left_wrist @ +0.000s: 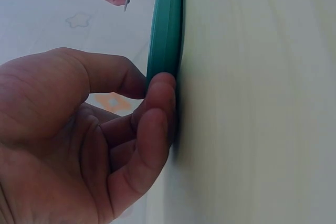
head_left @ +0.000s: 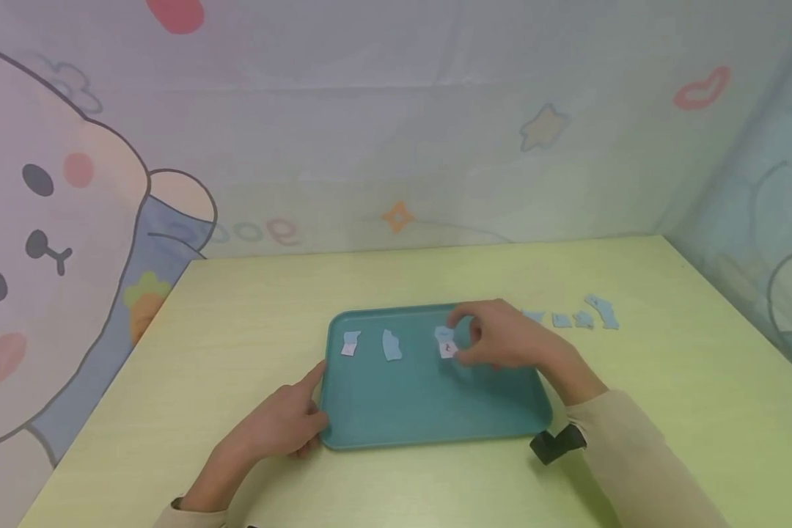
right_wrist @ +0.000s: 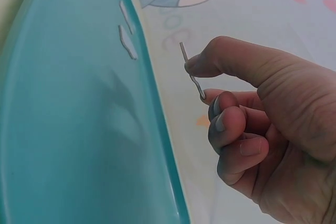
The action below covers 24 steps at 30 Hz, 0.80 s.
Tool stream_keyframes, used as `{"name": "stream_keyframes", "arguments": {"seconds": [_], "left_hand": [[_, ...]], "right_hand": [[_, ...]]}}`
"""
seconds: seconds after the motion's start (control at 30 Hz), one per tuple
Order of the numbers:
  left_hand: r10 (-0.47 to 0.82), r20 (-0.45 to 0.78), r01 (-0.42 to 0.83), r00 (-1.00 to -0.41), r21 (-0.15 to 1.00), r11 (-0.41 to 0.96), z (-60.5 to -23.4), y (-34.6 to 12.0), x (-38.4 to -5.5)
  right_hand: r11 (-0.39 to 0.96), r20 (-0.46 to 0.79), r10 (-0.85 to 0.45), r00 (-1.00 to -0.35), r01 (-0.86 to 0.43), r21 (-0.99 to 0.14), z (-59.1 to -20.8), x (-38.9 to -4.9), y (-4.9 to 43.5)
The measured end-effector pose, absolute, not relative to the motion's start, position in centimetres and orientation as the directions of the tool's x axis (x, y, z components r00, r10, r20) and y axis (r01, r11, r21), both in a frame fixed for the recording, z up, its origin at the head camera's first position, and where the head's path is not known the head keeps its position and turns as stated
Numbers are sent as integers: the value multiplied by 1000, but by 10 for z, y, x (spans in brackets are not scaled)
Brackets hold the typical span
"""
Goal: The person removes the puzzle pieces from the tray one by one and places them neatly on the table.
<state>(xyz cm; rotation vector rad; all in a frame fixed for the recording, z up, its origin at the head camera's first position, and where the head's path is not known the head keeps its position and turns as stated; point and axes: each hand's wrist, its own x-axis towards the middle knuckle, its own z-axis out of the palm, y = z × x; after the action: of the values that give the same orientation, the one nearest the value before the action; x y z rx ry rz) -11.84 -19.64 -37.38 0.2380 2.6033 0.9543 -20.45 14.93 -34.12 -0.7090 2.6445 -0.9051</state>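
Note:
A flat puzzle piece (head_left: 445,343), pale blue above and white with a dark mark below, is pinched between thumb and index finger of my right hand (head_left: 498,336). It is raised above the teal tray (head_left: 429,411), and the right wrist view shows the thin piece (right_wrist: 193,72) edge-on. My right hand's (right_wrist: 252,119) other fingers curl inward. On the tray lie a blue-and-white piece (head_left: 350,343) and a curved pale blue piece (head_left: 391,345). My left hand (head_left: 284,422) holds the tray's left rim, with thumb and curled fingers at the green edge (left_wrist: 167,24) in the left wrist view.
Right of the tray, several pale blue pieces (head_left: 582,320) lie on the yellowish table (head_left: 270,293), one partly behind my right hand. A cloth with cartoon prints (head_left: 396,132) hangs behind the table. A black strap (head_left: 557,444) shows at my right sleeve.

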Motion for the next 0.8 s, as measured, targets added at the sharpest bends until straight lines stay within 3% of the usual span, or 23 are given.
{"name": "stream_keyframes", "arguments": {"seconds": [0.8], "left_hand": [[281, -271, 36, -921, 657, 753, -375, -197, -119]], "right_hand": [[747, -162, -446, -880, -267, -609, -309, -204, 207]]}}
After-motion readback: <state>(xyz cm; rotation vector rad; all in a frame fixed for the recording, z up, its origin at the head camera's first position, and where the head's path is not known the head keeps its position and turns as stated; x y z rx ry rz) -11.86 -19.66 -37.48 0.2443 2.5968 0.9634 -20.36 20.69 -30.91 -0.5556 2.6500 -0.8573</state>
